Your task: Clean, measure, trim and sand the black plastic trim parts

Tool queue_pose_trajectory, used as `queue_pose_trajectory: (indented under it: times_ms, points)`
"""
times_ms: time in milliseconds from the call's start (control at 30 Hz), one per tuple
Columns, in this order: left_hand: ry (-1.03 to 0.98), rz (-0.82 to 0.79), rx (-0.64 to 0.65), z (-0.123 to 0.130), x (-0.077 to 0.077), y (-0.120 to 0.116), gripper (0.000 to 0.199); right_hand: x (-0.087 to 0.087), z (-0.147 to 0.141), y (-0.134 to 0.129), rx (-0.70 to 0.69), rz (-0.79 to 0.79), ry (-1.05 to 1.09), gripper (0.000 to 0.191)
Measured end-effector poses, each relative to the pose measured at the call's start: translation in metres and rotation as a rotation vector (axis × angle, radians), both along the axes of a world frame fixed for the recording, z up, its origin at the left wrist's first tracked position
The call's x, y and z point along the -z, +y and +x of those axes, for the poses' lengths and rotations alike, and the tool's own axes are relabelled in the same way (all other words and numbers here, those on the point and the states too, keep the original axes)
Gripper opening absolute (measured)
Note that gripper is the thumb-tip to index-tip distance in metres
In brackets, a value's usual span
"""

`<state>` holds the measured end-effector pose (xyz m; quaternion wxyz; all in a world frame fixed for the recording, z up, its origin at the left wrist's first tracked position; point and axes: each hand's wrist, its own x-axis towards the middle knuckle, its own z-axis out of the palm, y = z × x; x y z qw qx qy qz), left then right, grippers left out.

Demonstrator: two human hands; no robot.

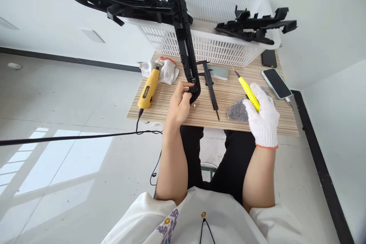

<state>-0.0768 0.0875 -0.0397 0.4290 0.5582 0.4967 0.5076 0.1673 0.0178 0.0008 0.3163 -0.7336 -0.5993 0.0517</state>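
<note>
My bare left hand (179,103) grips the near end of a long black plastic trim piece (184,42), which rises from the table's front up past the basket. In my white-gloved right hand (261,112) is a yellow-handled deburring tool (249,93), its thin tip pointing up and left. Beneath that hand lies a grey cloth (238,110), partly covered by it. Between my hands a black caliper (211,89) rests on the wooden table (228,120), beside a grey flat block (219,72).
A white plastic basket (206,45) holds more black plastic parts (254,24), several jutting over its rim. Left on the table are a yellow corded rotary tool (149,88) and a white glove (168,71). To the right lie a phone (276,83) and a dark phone-like object (268,58).
</note>
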Motion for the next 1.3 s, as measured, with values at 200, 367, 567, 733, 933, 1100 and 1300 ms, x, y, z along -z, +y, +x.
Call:
queue_pose_trajectory:
  times_ms: [200, 367, 567, 733, 933, 1100, 1300]
  points:
    - [0.13, 0.098, -0.059, 0.003, -0.003, 0.0, 0.02, 0.009, -0.002, 0.031, 0.228, -0.23, -0.354, 0.055]
    - [0.205, 0.121, -0.078, 0.003, -0.004, 0.0, 0.02, -0.008, -0.013, 0.049, 0.128, -0.275, -0.426, 0.054]
    - [0.212, 0.137, -0.075, 0.002, -0.006, 0.0, 0.02, -0.027, -0.023, 0.125, -0.292, -0.285, -0.427, 0.066]
    - [0.223, 0.12, -0.057, 0.002, -0.011, -0.002, 0.02, -0.021, -0.029, 0.16, -0.298, -0.361, -0.339, 0.06]
    - [0.252, 0.138, -0.038, -0.002, -0.012, -0.003, 0.021, -0.02, -0.038, 0.118, -0.168, -0.029, -0.364, 0.069]
    - [0.266, 0.159, -0.044, -0.004, -0.012, -0.004, 0.024, -0.016, -0.044, 0.096, -0.101, 0.164, -0.142, 0.069]
    - [0.274, 0.192, -0.044, -0.002, -0.012, -0.004, 0.036, 0.004, -0.04, 0.078, -0.15, 0.152, 0.726, 0.072]
